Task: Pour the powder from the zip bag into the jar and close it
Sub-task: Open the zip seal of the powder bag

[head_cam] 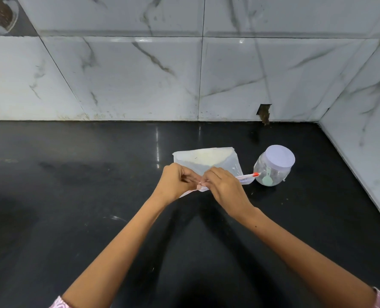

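A clear zip bag (pixel 209 161) with pale powder inside lies on the black counter (pixel 95 196), its zip edge toward me. Its red slider (pixel 256 174) sticks out at the right end of the zip strip. My left hand (pixel 177 184) and my right hand (pixel 223 185) meet at the near edge of the bag, and both pinch the zip strip. Just right of the bag stands a clear plastic jar (pixel 273 166) with a white lid (pixel 279 156) on it and a pale green scoop (pixel 267 180) against its front.
A marble-tiled wall (pixel 184 74) runs along the back of the counter and another along the right side (pixel 366 134). A small dark hole (pixel 264 112) sits in the back wall above the jar.
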Demonstrator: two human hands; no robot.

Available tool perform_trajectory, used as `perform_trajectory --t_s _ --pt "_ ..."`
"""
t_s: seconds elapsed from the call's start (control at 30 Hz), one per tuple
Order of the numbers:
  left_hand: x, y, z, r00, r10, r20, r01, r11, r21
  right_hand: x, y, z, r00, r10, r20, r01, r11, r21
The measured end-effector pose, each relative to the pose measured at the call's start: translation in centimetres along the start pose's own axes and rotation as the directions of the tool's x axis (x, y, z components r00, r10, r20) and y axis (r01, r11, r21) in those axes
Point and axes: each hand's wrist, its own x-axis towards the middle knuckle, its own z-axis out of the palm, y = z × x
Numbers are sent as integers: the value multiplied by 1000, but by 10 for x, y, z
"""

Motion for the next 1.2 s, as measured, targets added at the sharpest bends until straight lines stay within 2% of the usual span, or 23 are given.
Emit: perform_trajectory --t_s 0.1,0.33,0.43,0.5,0.57,0.67,0.77,0.83,1.03,1.2 --pt "-1 -1 4 997 21 -71 -14 995 96 -4 8 -8 1000 -5 13 5 1000 6" --pt "-8 -7 -1 992 38 -121 -22 991 130 -21 52 -41 999 34 -27 -38 987 -158" --pt "-7 -12 -3 988 37 -149 -9 984 179 -30 66 -55 995 90 -40 -96 981 -169" --pt "-2 -15 -2 985 48 -167 2 958 288 -33 67 -59 987 157 -43 -161 978 -133" --pt "4 -11 7 985 65 -161 -1 930 369 -35 66 -60 964 262 -37 -262 965 -21" --pt "12 8 37 989 133 -69 -104 942 320 -33 63 -59 939 342 -28 -335 931 147" --pt "21 29 69 969 239 59 -246 932 267 -29 58 -59 945 326 -14 -314 919 237" --pt "27 35 78 956 286 67 -293 919 264 -27 58 -60 954 299 -3 -288 921 261" --pt "36 28 82 971 217 99 -238 908 346 -32 63 -52 976 217 34 -220 964 150" --pt "23 18 83 958 262 115 -286 853 437 -35 55 -43 982 186 38 -189 977 97"
